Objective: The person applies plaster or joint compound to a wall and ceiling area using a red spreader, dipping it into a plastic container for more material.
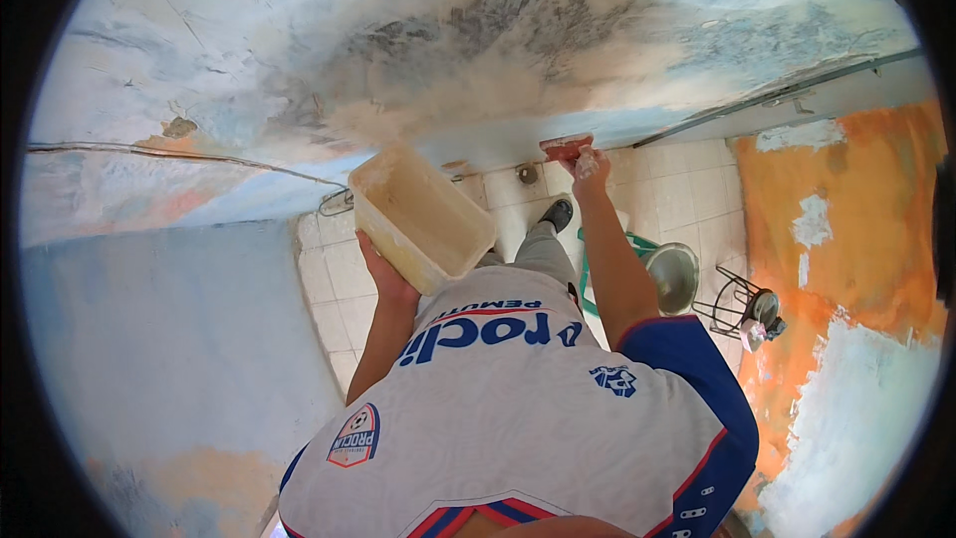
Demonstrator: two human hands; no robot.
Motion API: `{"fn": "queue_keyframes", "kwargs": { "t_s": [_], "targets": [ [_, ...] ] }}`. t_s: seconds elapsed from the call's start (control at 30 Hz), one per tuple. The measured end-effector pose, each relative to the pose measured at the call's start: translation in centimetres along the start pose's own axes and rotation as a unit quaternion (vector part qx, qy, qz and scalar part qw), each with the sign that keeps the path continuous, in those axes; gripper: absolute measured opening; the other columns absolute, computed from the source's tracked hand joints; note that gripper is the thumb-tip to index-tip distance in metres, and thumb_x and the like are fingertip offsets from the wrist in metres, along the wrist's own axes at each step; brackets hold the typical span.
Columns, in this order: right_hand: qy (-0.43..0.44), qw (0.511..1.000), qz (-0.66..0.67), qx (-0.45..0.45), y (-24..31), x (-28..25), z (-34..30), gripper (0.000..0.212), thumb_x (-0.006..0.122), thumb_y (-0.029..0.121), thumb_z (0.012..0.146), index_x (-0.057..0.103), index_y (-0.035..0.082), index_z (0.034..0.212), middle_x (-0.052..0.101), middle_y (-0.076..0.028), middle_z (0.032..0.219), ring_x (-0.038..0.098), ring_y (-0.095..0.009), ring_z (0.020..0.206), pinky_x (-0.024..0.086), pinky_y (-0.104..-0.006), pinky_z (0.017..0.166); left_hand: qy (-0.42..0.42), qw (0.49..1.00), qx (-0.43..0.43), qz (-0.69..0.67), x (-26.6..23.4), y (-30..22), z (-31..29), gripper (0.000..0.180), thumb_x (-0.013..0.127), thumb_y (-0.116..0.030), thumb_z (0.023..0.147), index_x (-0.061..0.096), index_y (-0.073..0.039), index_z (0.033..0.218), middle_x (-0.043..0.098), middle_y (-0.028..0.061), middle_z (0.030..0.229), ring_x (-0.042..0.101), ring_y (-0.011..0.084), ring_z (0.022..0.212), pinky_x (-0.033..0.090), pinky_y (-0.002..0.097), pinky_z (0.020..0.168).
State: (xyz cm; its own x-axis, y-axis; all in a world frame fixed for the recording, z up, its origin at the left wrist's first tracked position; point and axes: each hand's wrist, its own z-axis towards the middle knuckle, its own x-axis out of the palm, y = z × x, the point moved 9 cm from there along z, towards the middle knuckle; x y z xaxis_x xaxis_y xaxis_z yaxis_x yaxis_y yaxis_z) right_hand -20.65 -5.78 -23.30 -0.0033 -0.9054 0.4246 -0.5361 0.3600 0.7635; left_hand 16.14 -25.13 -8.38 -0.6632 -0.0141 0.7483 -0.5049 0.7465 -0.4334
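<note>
A rectangular cream plastic tub [423, 219] is in front of my body, tilted, its inner walls smeared with pale residue. My left hand [386, 269] is closed on its lower left side. Farther right, my right hand [590, 171] is closed around a flat red spreader [567, 146], with whitish smears on both the tool and the fingers. The spreader is close to the foot of the far wall [498, 70]; whether it touches the wall, I cannot tell. That wall is patchy white and pale blue, with dark stains and chipped spots.
A green-framed stool or chair [585, 269] and a metal basin [673, 277] are right of my legs. Beyond them is a black wire stand [732, 301]. A cable [189, 153] runs along the wall at left. An orange, partly whitened wall [846, 209] bounds the right side.
</note>
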Motion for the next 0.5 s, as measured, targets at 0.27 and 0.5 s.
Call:
{"fn": "queue_keyframes", "kwargs": {
  "t_s": [0.27,0.5],
  "targets": [
    [0.144,0.986,0.077,-0.019,3.1,10.8,2.2,0.011,0.043,0.004,0.094,0.051,-0.004,0.095,0.066,-0.023,0.092,0.070,-0.034,0.078,0.064,-0.0432,0.072,-0.062,0.998,0.002,0.032,-1.9,-0.8,-1.5,0.069,0.025,-0.062,0.101,0.035,-0.014,0.150,0.044,0.0086,0.150,0.043,0.0291,0.136,0.039,0.0436,0.112],
    [0.244,0.956,0.139,-0.083,24.7,19.5,-14.2,0.022,0.048,0.006,0.093,0.057,-0.013,0.102,0.067,-0.028,0.105,0.068,-0.037,0.099,0.056,-0.0482,0.097,0.002,1.000,0.005,-0.005,-0.9,-0.9,-0.5,0.068,0.025,-0.062,0.102,0.035,-0.016,0.150,0.043,0.0075,0.150,0.044,0.0294,0.135,0.039,0.0452,0.112]
  ]
}}
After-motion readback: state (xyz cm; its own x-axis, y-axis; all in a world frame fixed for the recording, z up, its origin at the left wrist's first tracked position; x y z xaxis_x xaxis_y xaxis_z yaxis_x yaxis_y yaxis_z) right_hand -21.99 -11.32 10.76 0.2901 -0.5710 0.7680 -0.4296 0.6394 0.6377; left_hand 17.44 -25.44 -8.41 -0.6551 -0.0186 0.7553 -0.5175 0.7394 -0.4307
